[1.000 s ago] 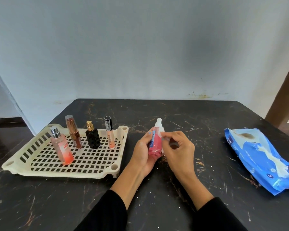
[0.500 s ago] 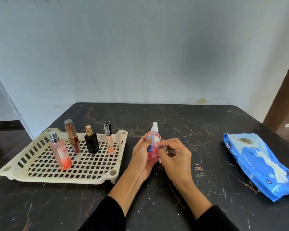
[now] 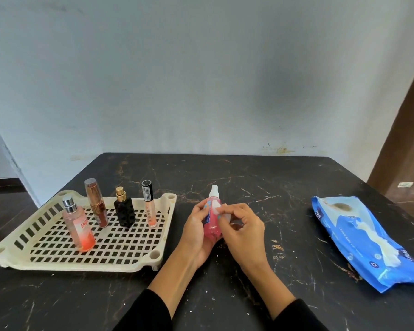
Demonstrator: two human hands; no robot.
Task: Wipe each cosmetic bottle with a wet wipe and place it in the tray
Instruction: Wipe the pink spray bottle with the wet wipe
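Note:
My left hand [image 3: 196,232] grips a pink spray bottle [image 3: 212,225] with a white nozzle, held upright above the black table. My right hand [image 3: 243,231] presses a small white wet wipe [image 3: 216,209] against the bottle's front with thumb and fingertips. The cream slotted tray [image 3: 139,261] lies to the left. In it stand a peach spray bottle [image 3: 78,226], a copper tube [image 3: 96,203], a black perfume bottle [image 3: 124,211] and a slim lip gloss tube [image 3: 149,204].
A blue wet wipe pack [image 3: 370,242] lies at the right, near the table's right edge. A grey wall stands behind the black marble table [image 3: 248,182]. A brown door frame rises at the far right.
My right fingers with the wipe have shifted a little over the bottle's upper front. The bottle stays in my left hand in about the same spot.

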